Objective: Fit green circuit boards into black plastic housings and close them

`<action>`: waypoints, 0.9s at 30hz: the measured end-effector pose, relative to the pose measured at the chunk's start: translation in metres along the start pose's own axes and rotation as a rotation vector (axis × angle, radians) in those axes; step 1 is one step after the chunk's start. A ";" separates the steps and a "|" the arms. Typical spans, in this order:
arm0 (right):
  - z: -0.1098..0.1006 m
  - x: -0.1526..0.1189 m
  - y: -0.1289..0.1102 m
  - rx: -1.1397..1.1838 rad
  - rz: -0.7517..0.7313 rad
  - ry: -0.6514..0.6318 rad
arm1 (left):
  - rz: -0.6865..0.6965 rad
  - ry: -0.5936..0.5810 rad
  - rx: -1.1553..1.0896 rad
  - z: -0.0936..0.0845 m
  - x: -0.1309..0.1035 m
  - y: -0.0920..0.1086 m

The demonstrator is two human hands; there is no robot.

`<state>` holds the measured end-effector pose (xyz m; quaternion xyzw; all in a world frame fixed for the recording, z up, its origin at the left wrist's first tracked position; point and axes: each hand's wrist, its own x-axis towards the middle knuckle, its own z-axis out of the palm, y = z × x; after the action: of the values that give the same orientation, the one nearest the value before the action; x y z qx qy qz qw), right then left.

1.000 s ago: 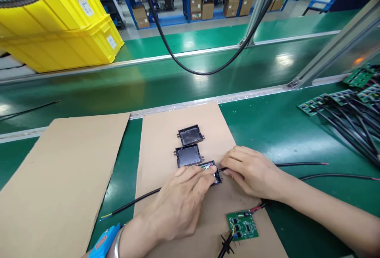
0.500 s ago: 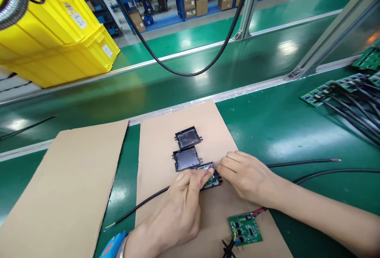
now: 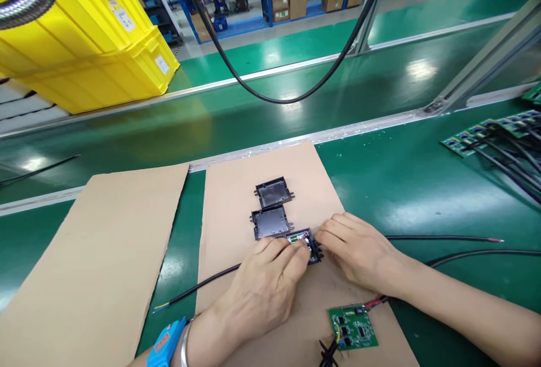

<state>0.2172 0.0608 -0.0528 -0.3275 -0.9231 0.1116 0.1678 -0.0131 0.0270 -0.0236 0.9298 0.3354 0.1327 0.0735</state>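
Left hand (image 3: pixel 266 285) lies over the near left part of a black case (image 3: pixel 315 250), fingers bent and close together, fingertips at the circuit board (image 3: pixel 296 237) inside. Whether they grip anything cannot be told. Right hand (image 3: pixel 357 248) is at the right end of the case, with thumb and fingers drawn into a narrow pinch; what lies between them is hidden.

The case rests right of the middle of a cardboard sheet (image 3: pixel 228 198) on the green counter (image 3: pixel 372 181). A middle case (image 3: pixel 270 222) lies open just beyond its far left corner; a far case (image 3: pixel 274 192) lies open beyond that, nearer the sheet's far edge.

A left cable (image 3: pixel 203 283) runs from behind the left hand across the sheet's left edge and ends in yellow and blue wires. A right cable (image 3: pixel 443 238) extends from behind the right hand, past the sheet's right edge, to a red tip. A loose board (image 3: pixel 355 327) lies near the sheet's right edge, toward the person. Wired boards (image 3: pixel 467 138) are piled at the counter's far right corner.
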 end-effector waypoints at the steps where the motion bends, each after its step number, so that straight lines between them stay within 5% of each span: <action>1: 0.001 0.000 0.000 0.005 0.011 -0.005 | 0.010 -0.034 0.038 0.000 0.000 0.001; 15: 0.005 -0.002 0.002 0.073 -0.085 0.132 | -0.005 -0.136 0.077 -0.002 -0.002 0.003; 27: -0.015 0.010 -0.009 -0.046 -0.033 -0.168 | 0.020 -0.158 0.060 -0.003 0.000 0.000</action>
<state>0.2105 0.0614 -0.0337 -0.3053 -0.9416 0.1146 0.0840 -0.0139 0.0268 -0.0212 0.9425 0.3230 0.0495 0.0704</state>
